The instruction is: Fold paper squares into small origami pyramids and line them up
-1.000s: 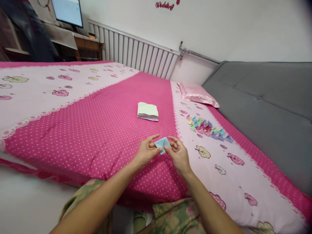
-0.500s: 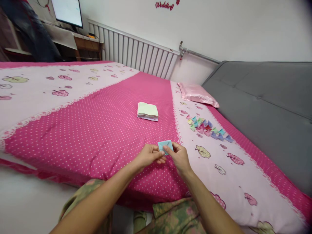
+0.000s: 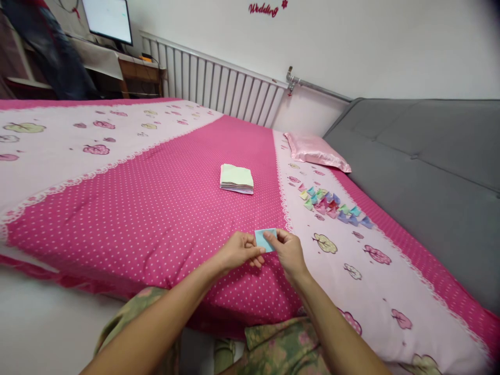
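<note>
A small light blue folded paper (image 3: 264,238) is pinched between both my hands just above the pink dotted bedspread (image 3: 164,208). My left hand (image 3: 239,251) grips its left lower edge with curled fingers. My right hand (image 3: 289,251) holds its right side, thumb and fingers closed on it. Farther up the bed lies a stack of pale green square papers (image 3: 236,178). To the right of it, several small folded paper pieces (image 3: 332,206) in mixed colours are spread on the pale pink strip.
A pink satin pillow (image 3: 316,151) lies at the bed's far right. A grey sofa (image 3: 429,177) runs along the right side. A white radiator (image 3: 219,86) and a monitor (image 3: 108,20) stand beyond the bed. My knees in patterned fabric (image 3: 281,349) are below.
The blue paper went from an open, tent-like shape to a flatter small square. My fingers closed in on it and both hands sank slightly toward the bedspread.
</note>
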Demonstrator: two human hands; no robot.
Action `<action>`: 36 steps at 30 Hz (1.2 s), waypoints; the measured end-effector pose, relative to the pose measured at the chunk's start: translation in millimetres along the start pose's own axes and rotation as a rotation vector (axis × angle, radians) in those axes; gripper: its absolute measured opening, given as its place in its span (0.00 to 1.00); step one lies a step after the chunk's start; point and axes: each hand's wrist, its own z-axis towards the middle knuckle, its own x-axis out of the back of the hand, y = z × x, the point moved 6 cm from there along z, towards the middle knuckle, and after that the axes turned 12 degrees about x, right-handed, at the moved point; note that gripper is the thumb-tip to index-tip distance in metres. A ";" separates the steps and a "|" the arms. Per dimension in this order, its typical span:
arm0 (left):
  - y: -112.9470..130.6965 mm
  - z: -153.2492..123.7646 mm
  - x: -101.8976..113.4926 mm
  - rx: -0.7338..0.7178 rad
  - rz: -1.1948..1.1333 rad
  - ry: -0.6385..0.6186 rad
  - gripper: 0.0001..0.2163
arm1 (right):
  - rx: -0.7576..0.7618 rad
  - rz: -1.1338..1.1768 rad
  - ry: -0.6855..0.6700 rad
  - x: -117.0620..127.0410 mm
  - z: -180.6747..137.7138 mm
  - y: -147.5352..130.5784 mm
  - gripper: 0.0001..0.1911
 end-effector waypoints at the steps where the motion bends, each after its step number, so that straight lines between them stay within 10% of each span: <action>1: -0.1 -0.1 -0.4 0.001 0.003 -0.004 0.18 | -0.003 -0.002 0.005 0.2 -0.1 -0.1 0.13; 36: -3.3 1.3 -3.9 0.002 0.074 -0.028 0.18 | 0.028 -0.041 0.032 -0.9 -1.8 1.0 0.19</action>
